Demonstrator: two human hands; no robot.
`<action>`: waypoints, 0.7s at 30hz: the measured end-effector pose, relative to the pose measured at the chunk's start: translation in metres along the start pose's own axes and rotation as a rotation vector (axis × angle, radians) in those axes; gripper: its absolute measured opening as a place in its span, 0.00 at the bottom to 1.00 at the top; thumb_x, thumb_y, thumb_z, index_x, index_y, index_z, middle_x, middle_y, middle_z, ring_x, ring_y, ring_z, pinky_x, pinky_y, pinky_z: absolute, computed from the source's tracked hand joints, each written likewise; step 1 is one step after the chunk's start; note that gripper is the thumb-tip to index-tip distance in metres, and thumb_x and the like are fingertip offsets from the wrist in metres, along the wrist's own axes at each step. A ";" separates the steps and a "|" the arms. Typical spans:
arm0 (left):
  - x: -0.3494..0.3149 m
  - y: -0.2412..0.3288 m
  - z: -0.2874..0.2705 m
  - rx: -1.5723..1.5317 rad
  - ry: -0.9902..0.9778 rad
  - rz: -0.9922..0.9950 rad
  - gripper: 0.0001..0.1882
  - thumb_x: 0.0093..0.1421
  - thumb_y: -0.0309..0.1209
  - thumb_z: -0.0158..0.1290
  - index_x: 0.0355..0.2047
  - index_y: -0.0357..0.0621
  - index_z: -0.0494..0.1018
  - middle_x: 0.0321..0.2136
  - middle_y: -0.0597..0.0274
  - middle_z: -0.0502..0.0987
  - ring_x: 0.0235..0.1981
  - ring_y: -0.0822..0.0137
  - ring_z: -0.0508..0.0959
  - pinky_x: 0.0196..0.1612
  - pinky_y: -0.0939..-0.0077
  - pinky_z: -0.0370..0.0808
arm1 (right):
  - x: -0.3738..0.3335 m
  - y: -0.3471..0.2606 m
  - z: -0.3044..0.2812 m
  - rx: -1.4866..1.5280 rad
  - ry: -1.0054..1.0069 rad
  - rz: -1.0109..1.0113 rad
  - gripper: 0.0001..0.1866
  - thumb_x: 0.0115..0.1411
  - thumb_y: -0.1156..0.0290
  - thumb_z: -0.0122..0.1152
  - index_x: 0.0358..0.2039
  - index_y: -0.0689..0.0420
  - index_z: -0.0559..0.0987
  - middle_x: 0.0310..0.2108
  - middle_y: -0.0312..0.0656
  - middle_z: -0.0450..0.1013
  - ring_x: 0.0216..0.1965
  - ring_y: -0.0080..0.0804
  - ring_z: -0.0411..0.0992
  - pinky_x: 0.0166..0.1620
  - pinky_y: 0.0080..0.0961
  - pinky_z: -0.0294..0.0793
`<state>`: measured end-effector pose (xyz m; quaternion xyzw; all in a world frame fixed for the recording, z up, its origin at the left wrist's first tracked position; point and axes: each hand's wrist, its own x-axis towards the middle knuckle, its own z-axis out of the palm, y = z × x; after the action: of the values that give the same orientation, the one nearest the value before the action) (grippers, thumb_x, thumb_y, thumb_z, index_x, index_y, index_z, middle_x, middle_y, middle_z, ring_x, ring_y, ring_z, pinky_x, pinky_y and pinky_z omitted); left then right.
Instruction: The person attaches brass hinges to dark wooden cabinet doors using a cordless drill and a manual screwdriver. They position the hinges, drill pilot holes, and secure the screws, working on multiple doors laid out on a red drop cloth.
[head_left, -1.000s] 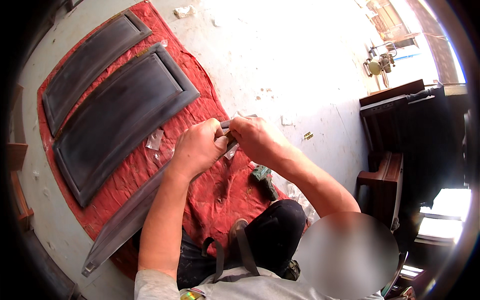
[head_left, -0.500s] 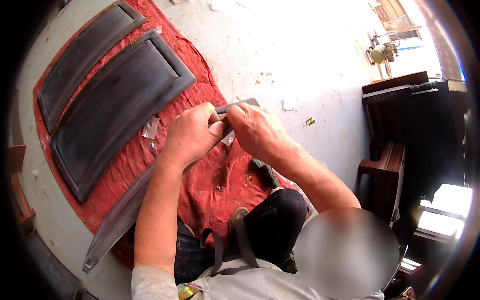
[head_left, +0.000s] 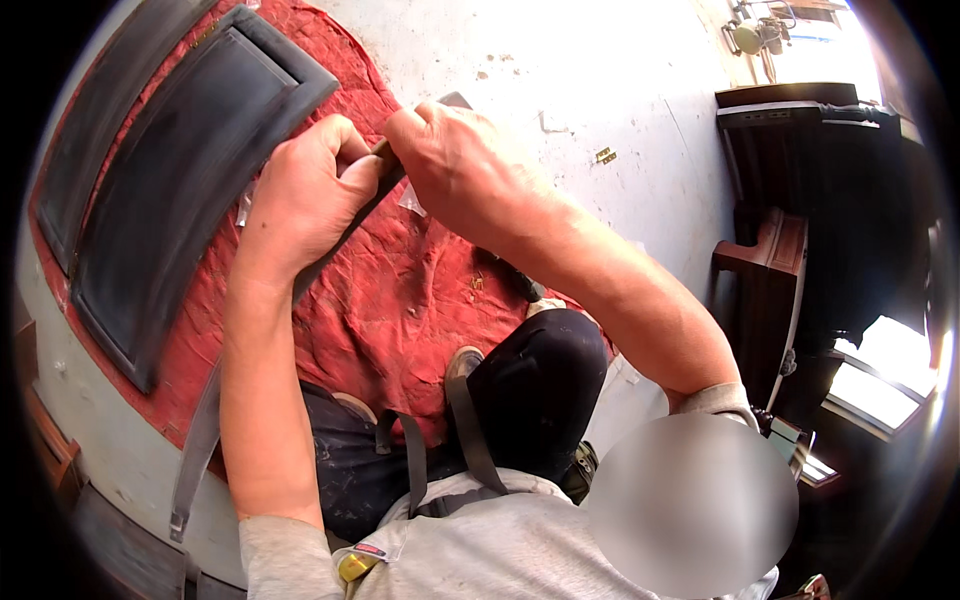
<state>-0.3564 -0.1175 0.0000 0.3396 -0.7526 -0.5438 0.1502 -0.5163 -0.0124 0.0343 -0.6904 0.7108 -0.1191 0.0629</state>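
Evidently, over the wrinkled red cloth (head_left: 395, 300) slants a long, dark-grey, wood-like panel (head_left: 361, 220), probably stiff and weighty, best held by its edges; the left hand (head_left: 308, 195) and right hand (head_left: 455, 165) are closed on its far end.

Two panels (head_left: 172, 205) lie on the cloth (head_left: 385, 300) beyond the board (head_left: 365, 213).
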 end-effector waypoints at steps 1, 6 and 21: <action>0.000 -0.004 0.001 -0.013 -0.010 0.048 0.10 0.62 0.31 0.62 0.31 0.36 0.76 0.24 0.49 0.81 0.25 0.63 0.81 0.33 0.63 0.77 | -0.003 0.001 0.002 0.009 0.009 0.000 0.07 0.64 0.71 0.56 0.32 0.61 0.76 0.29 0.53 0.78 0.32 0.53 0.82 0.35 0.46 0.82; 0.000 -0.005 0.001 0.015 -0.016 0.030 0.09 0.62 0.31 0.62 0.32 0.37 0.77 0.25 0.48 0.82 0.27 0.60 0.83 0.34 0.63 0.78 | -0.002 0.005 0.001 0.078 -0.015 0.012 0.07 0.65 0.71 0.56 0.31 0.60 0.75 0.29 0.53 0.78 0.32 0.53 0.82 0.34 0.48 0.81; -0.003 0.000 -0.003 0.089 0.010 0.056 0.06 0.62 0.27 0.61 0.32 0.36 0.76 0.23 0.65 0.74 0.28 0.77 0.71 0.33 0.73 0.73 | -0.107 0.061 -0.029 0.406 0.102 0.566 0.14 0.68 0.65 0.65 0.47 0.62 0.81 0.35 0.54 0.81 0.38 0.53 0.81 0.42 0.44 0.80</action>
<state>-0.3527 -0.1180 0.0016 0.3272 -0.7846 -0.5037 0.1539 -0.5784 0.0974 0.0389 -0.4323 0.8381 -0.2703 0.1940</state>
